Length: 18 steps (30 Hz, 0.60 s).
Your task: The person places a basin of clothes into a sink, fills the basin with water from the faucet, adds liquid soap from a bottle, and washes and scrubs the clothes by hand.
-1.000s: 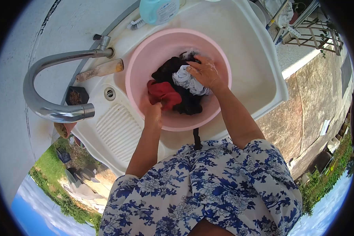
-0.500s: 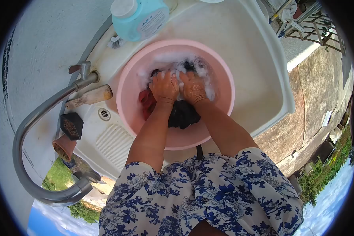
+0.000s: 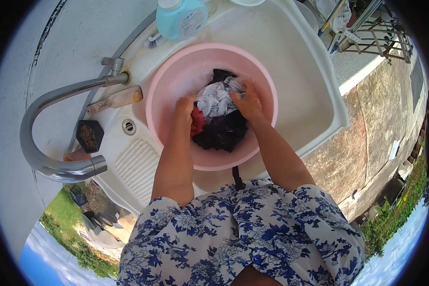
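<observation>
A pink basin (image 3: 171, 138) holds wet laundry: a bunched white cloth (image 3: 215, 101), a black cloth (image 3: 222, 131) nearer me and a red cloth (image 3: 198, 122) on the left. My left hand (image 3: 186, 105) is at the left edge of the pile, against the red and white cloths; its fingertips are mostly hidden. On the opposite side, my right hand (image 3: 248, 102) touches the white cloth, thumb and fingers spread apart. Another piece of black cloth shows beyond the white one.
The basin stands in a white sink (image 3: 303, 62) with a ribbed washboard (image 3: 137, 159). A curved metal faucet (image 3: 42, 112) arches at the left. A blue detergent bottle (image 3: 182, 21), a white brush (image 3: 153, 41), a wooden-looking block (image 3: 116, 99) and a dark pot (image 3: 89, 136) line the back ledge.
My hands have moved apart, from pressing side by side on the foamy laundry to either side of it. The white cloth now shows on top, and less foam is visible.
</observation>
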Available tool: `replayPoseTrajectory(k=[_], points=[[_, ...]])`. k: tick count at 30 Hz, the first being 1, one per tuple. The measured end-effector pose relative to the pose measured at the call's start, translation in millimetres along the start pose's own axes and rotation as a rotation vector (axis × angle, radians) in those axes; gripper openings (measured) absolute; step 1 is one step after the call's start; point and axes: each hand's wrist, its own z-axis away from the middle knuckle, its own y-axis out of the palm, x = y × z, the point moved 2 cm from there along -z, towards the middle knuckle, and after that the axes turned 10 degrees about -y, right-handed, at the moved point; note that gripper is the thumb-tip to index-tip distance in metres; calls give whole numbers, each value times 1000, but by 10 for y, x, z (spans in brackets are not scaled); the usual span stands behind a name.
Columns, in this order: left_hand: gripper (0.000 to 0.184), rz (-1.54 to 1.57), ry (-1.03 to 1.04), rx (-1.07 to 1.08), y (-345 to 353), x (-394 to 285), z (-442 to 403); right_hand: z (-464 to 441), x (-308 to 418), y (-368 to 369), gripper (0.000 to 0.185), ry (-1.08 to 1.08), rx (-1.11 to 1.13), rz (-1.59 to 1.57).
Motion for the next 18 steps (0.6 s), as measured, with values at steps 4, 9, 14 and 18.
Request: replayPoseTrajectory(k=[4,9,14,18], points=[[39,412,-143,-87,62,-5,985,188,-421,224,52,115,159,-14],[58,-867,849,-709,90,-78,1400,98,-25,-159,44,385,283,-202],[63,-1015,666,-457,529,-57,1355,198,576,-588,28,271,400,-1186],[37,-907,709,-383,592,-134,1087,289,505,-614,26,306,374,-1269]])
